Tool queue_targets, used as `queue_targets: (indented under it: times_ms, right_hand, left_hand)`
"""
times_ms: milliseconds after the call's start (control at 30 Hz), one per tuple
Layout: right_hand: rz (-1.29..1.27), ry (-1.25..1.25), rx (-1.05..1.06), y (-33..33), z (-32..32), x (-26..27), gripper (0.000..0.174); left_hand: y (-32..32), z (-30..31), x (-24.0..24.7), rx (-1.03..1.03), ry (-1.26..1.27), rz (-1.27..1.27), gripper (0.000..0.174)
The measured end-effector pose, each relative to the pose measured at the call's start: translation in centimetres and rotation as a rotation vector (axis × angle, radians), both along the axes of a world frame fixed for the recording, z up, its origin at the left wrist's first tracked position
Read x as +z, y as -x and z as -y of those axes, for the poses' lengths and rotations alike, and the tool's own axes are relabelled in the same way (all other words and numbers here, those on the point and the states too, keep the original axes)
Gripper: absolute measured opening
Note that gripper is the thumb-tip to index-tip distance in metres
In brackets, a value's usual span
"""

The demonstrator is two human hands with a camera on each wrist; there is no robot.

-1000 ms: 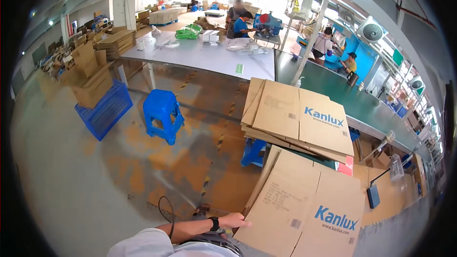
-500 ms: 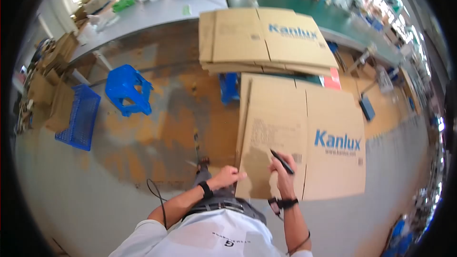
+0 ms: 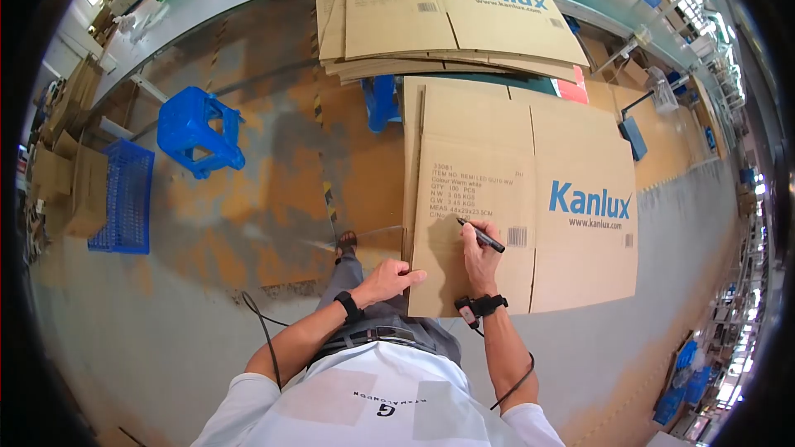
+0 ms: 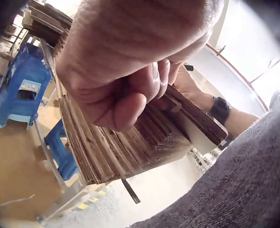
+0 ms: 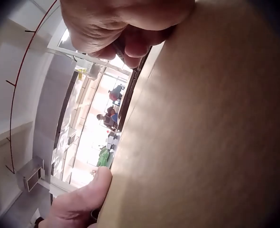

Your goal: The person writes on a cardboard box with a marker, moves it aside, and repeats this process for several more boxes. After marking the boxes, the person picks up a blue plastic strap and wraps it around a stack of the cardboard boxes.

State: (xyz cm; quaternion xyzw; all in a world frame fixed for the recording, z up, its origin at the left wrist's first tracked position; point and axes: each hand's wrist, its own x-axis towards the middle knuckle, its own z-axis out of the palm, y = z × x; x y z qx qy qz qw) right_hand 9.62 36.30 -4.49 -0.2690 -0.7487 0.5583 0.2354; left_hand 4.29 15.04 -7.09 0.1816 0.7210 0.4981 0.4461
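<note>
a black marker (image 3: 493, 240) tilts over a brown kanlux carton (image 3: 580, 281), its tip at the lowest line of dark print; the blue-lettered carton lies folded flat, logo up, atop a cardboard stack (image 4: 116, 147).

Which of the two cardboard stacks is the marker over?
The nearer stack, by the person's waist: the right hand holds the marker at its printed text. The farther stack has no hand on it.

The flat rectangular tan cardboard box (image 3: 580, 265) had blue "Kanlux" lettering; the four-legged plastic stool (image 3: 195, 131) was solid blue.
</note>
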Motion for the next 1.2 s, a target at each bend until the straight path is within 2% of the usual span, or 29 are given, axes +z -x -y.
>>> queue_targets:
  times_ms: [100, 600, 700, 900, 1000, 1067, 1100, 1133, 1167, 1200]
  right_hand:
    - [-0.014, -0.074, 0.007, 0.3, -0.1, 0.1, 0.012]
    - [-0.016, -0.051, 0.026, 0.6, -0.1, -0.7, 0.012]
    - [-0.096, -0.029, -0.026, 0.9, 0.2, -0.4, 0.011]
    - [-0.031, -0.1, -0.021, 0.9, -0.1, -0.3, 0.01]
    - [0.001, -0.048, -0.006, 0.6, -0.2, -0.3, 0.012]
    - [0.056, -0.01, -0.023, 0.0, -0.1, -0.6, 0.014]
    - [-0.04, 0.105, -0.012, -0.2, -0.6, -2.9, 0.018]
    - [-0.018, 0.106, 0.008, -0.5, -0.8, -2.4, 0.024]
    - [-0.023, 0.04, 0.009, -0.1, -1.1, -2.7, 0.026]
    - [-0.015, -0.01, -0.019, 0.3, -1.5, -4.1, 0.026]
  left_hand:
    - [-0.1, -0.1, 0.5, 0.008, -0.019, 0.013, 0.046]
    - [0.0, -0.2, 0.1, -0.004, 0.021, -0.002, 0.048]
    - [0.1, -0.1, 0.1, -0.008, 0.03, -0.006, 0.046]
    - [-0.1, -0.1, -0.1, 0.002, 0.018, 0.021, 0.044]
    - [-0.3, -0.1, 0.6, 0.03, 0.004, 0.061, 0.045]
    - [-0.4, -0.1, 1.5, -0.035, 0.063, 0.028, 0.049]
    - [-1.1, 0.1, 0.0, 0.014, -0.045, 0.014, 0.052]
    - [-0.1, 0.1, -2.5, -0.223, 0.023, -0.141, 0.054]
    - [-1.1, -0.2, -4.1, -0.037, -0.03, -0.216, 0.055]
    - [-0.7, -0.3, -4.7, -0.063, -0.017, -0.181, 0.057]
